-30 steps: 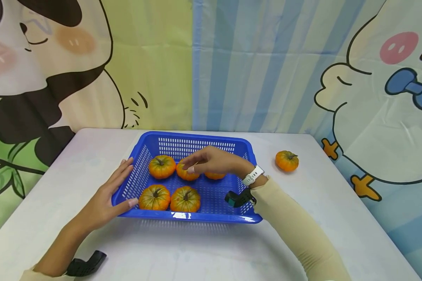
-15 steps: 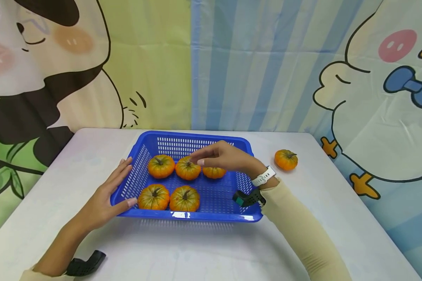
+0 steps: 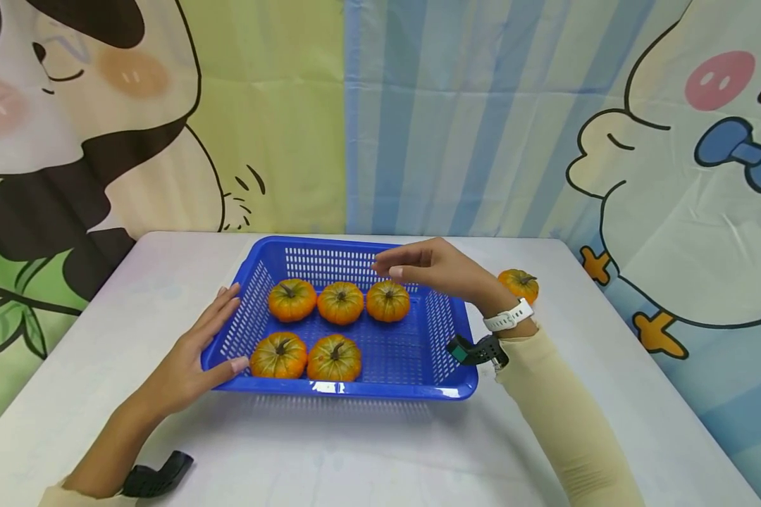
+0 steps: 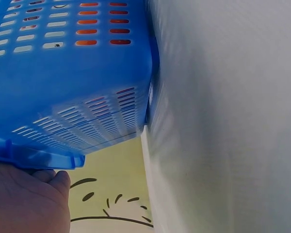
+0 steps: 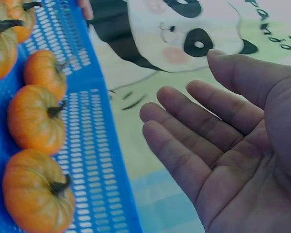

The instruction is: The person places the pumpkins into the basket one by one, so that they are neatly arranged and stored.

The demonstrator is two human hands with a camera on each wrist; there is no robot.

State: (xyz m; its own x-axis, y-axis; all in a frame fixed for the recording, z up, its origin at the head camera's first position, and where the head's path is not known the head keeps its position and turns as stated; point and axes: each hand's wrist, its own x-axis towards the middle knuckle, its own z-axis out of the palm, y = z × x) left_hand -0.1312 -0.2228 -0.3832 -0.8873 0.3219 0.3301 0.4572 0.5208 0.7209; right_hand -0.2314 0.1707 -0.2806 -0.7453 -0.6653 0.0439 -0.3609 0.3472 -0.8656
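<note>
A blue plastic basket (image 3: 393, 391) with slotted sides stands on the white table. Inside it sit several small orange pumpkins: three along the back, such as the back right pumpkin (image 3: 388, 301), and two in front, such as the front left pumpkin (image 3: 279, 355). My left hand (image 3: 193, 355) rests on the basket's left rim, fingers extended and thumb over the front left corner. My right hand (image 3: 440, 267) hovers above the basket's right back part, palm bare and fingers loosely bent in the right wrist view. Beyond the right wrist lies another pumpkin (image 3: 520, 282) on the table, partly covered by the arm.
The white table (image 3: 330, 458) reaches back to a printed cloth backdrop (image 3: 444, 120) with a panda and a white bird. A black wrist strap (image 3: 158, 475) shows by the left forearm, and a white watch (image 3: 509, 315) circles the right wrist.
My right hand has withdrawn from the middle back pumpkin, rising and moving right, which uncovers the back row. My left hand and the basket have stayed in place.
</note>
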